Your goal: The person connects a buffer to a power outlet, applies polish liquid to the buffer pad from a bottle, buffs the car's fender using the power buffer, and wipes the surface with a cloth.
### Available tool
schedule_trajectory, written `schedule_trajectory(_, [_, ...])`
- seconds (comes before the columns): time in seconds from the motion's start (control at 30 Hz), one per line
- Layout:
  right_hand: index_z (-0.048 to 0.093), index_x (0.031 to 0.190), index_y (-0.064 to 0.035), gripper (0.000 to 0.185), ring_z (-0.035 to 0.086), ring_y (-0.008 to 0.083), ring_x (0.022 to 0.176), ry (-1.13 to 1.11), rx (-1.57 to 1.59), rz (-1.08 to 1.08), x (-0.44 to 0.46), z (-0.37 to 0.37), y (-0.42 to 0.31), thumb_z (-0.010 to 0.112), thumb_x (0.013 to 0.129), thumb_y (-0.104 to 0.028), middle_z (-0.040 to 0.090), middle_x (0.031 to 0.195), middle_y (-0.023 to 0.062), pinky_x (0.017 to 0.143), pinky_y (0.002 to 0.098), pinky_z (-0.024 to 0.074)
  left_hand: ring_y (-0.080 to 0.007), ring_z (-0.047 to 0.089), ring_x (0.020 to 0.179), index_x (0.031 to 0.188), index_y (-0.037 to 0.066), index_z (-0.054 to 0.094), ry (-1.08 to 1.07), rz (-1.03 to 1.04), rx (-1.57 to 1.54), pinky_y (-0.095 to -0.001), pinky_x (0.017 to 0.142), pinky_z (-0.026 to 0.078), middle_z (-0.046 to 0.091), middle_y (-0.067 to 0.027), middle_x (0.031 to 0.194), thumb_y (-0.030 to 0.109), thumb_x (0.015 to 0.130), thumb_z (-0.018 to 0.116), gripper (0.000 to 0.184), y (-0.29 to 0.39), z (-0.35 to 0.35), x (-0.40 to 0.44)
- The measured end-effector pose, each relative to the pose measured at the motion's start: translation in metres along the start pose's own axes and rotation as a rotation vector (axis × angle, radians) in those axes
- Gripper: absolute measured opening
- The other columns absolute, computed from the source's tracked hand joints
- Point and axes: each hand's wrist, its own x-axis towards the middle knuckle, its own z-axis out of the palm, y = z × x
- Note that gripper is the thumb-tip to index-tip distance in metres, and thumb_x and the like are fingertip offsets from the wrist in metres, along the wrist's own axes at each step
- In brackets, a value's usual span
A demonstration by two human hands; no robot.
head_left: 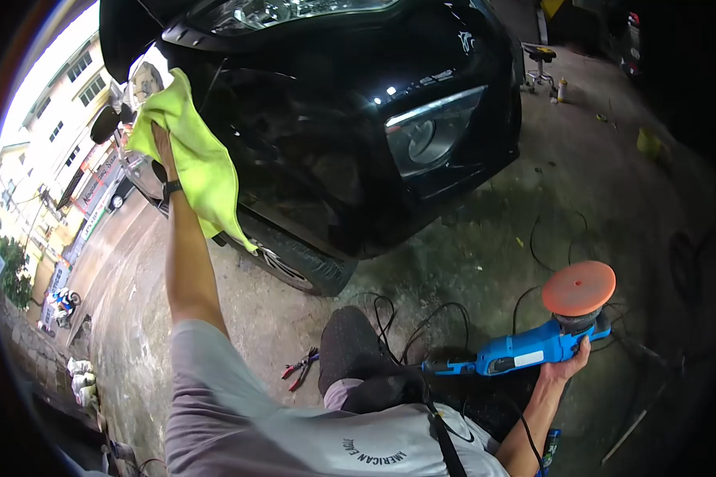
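My left hand, a dark band on its wrist, is on a yellow-green microfiber cloth. The cloth hangs over the black car's front fender, above the wheel; folds partly hide my fingertips, which seem closed on it. Low on the right, my right hand grips a blue polisher by its head end. Its round orange foam pad faces up, away from the car. The black car's bumper and fog lamp lie in front of me.
Red-handled pliers lie on the concrete floor beside my knee. A black cord loops over the ground near the polisher. Farther back stand a wheeled stool and a bottle. A blue can is near my right elbow.
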Motion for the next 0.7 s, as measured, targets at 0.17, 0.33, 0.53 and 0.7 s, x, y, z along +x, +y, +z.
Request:
schedule_trajectory(0.17, [0.057,0.133,-0.0002,0.059,0.067,0.0315,0.108,0.087,-0.026,-0.031,-0.002,0.032,0.004,0.066,0.090,-0.039,0.068,0.122,0.0149,0.096,0.0485,0.0557,-0.0427,0.023,0.155,0.153,-0.003,0.041,0.073,0.132,-0.181,-0.0558,0.126,0.015,0.031,-0.0219,0.166,0.029,0.104,0.052,0.059,0.210,-0.051,-0.081])
schedule_trajectory(0.33, [0.063,0.123,-0.0043,0.051,0.067,0.0296,0.105,0.187,-0.020,-0.025,-0.009,0.053,0.009,0.071,0.082,-0.033,0.069,0.116,0.0112,0.096,0.0473,0.0548,-0.0482,0.016,0.156,0.142,0.007,0.061,-0.606,0.275,-0.226,-0.0625,0.126,0.008,0.029,-0.0238,0.166,0.026,0.091,0.060,0.054,0.281,-0.134,-0.271])
schedule_trajectory(0.53, [0.062,0.126,-0.0037,0.055,0.068,0.0298,0.101,0.058,0.204,0.090,-0.012,0.071,0.007,0.072,0.081,-0.032,0.071,0.113,0.0130,0.094,0.0468,0.0553,-0.0475,0.060,0.117,0.130,-0.008,0.061,-1.344,-0.355,-0.508,-0.0479,0.103,0.045,0.063,-0.0315,0.128,0.018,0.099,0.053,0.042,0.328,-0.290,-0.317])
schedule_trajectory(0.7, [0.062,0.127,-0.0033,0.060,0.068,0.0240,0.096,-0.104,0.059,-0.057,-0.023,0.068,0.000,0.073,0.080,-0.039,0.072,0.111,0.0102,0.090,0.0410,0.0548,-0.0450,0.055,0.124,0.132,-0.001,0.064,-1.707,-0.167,-0.947,-0.0474,0.108,0.040,0.062,-0.0281,0.133,0.035,0.098,0.062,0.050,0.401,-0.289,-0.327])
